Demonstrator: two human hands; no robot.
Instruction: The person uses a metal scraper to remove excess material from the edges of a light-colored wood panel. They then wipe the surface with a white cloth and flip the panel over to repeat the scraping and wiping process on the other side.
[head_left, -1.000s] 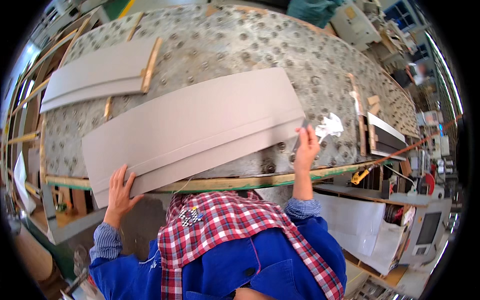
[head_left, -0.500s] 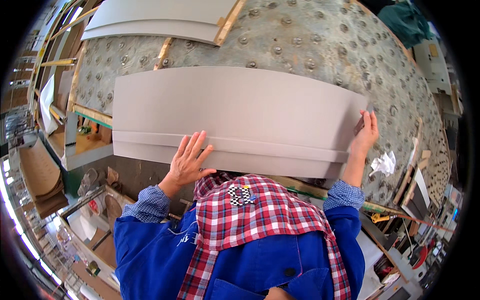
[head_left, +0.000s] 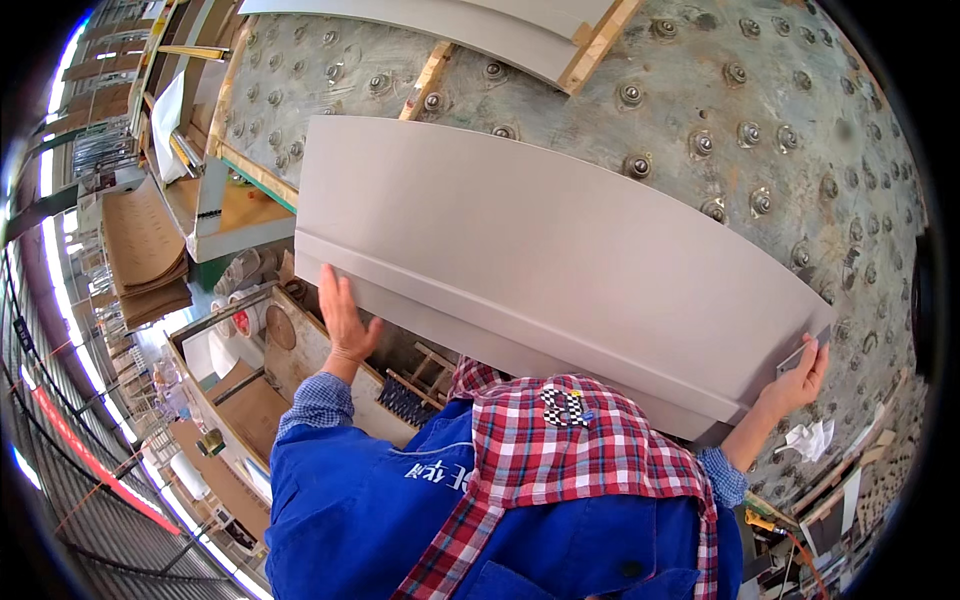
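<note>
A long, light-grey panel (head_left: pixel 540 250) with a raised strip along its near side lies before me, its left end farther away and its right end nearer. My left hand (head_left: pixel 346 318) rests on its near edge close to the left end, fingers stretched out. At the right end my right hand (head_left: pixel 800 380) is closed on a small flat grey piece (head_left: pixel 792 352), held against the panel's end edge. The fingers partly cover that piece, so its kind cannot be made out.
The panel lies on a metal table (head_left: pixel 690 90) studded with ball rollers. A second grey panel (head_left: pixel 500 30) lies beyond it by a wooden strip (head_left: pixel 603 45). Crumpled white paper (head_left: pixel 808 440) sits at the right. A wooden crate (head_left: pixel 225 400) and stacked brown sheets (head_left: pixel 143 240) stand at the left.
My view has turned, so the panel appears slanted down to the right. My left hand has slid left along the near edge toward the panel's left end. My right hand stays at the right end.
</note>
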